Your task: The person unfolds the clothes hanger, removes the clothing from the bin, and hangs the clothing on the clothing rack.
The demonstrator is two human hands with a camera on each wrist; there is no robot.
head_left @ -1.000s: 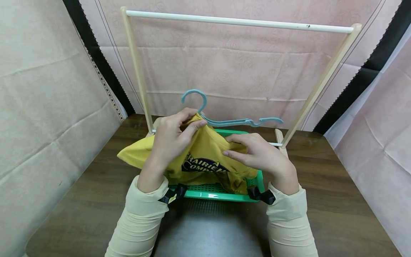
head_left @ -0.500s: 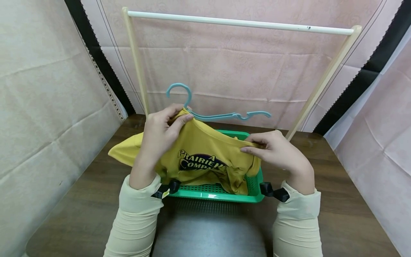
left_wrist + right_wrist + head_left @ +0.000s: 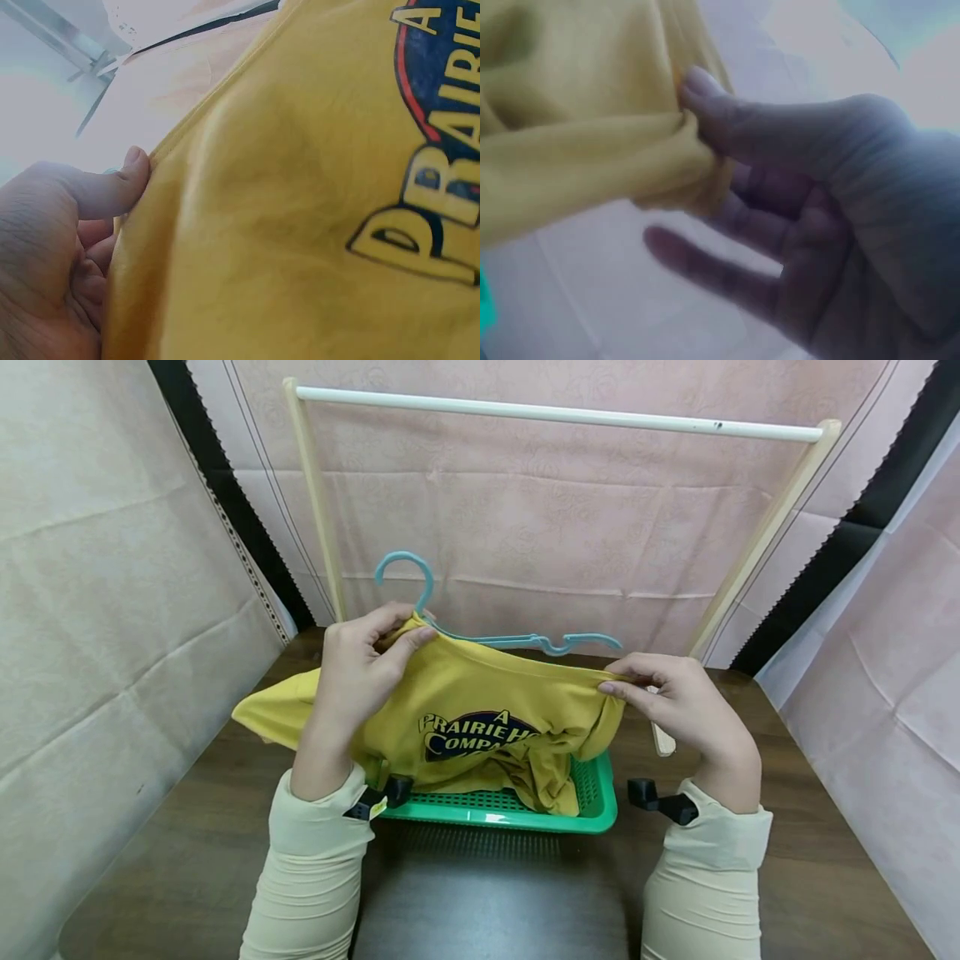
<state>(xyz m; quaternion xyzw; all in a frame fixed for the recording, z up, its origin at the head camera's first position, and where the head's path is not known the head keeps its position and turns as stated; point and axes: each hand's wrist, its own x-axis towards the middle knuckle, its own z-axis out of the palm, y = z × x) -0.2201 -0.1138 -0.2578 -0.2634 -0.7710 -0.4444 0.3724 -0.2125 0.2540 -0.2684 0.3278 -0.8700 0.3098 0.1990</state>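
A yellow T-shirt [image 3: 510,689] with a dark printed logo is stretched between both hands, its lower part bunched in the green basket [image 3: 600,793]. My left hand [image 3: 360,668] pinches the shirt's neckline at the left, by the base of a blue hanger's hook. The blue hanger [image 3: 525,642] shows behind the neckline, its hook upright and its right arm bare; its left arm is hidden by the shirt and hand. Between thumb and fingers, my right hand [image 3: 678,702] pinches the neckline's right end, and the right wrist view shows the fabric [image 3: 667,165] folded there.
A rack stands behind the basket, with a white top bar [image 3: 555,416] and pale wooden posts [image 3: 765,543]. One rack foot [image 3: 663,739] shows below my right hand. Pink cloth [image 3: 525,527] hangs behind the brown wooden table [image 3: 787,827].
My right hand has taken hold of the neckline and pulled it right, stretching the shirt. My left hand has moved left with the shirt and hanger. The logo is more spread out.
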